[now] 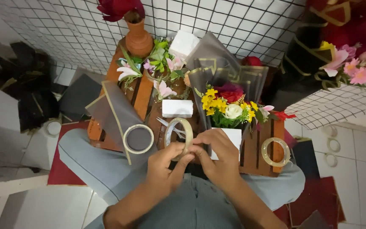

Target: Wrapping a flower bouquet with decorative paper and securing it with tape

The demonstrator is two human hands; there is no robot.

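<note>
Both hands meet over the person's lap at the near edge of a low wooden bench (142, 95). The left hand (164, 167) is closed on a tape roll (182, 135), held upright on its edge, thumb and fingers pinching its lower rim. The right hand (219, 154) curls in from the other side, its fingertips touching the same roll, so the roll sits between the two hands. Just beyond the right hand stands a bouquet (229, 106) of yellow, red and white flowers in dark wrap, with a white block (233, 138) at its base. Left of the left hand a second roll (138, 139) lies flat on a grey sheet (111, 112). Right of the right hand lies a third roll (276, 152). Beyond the hands lie scissors (168, 125) and a white foam block (177, 108)
</note>
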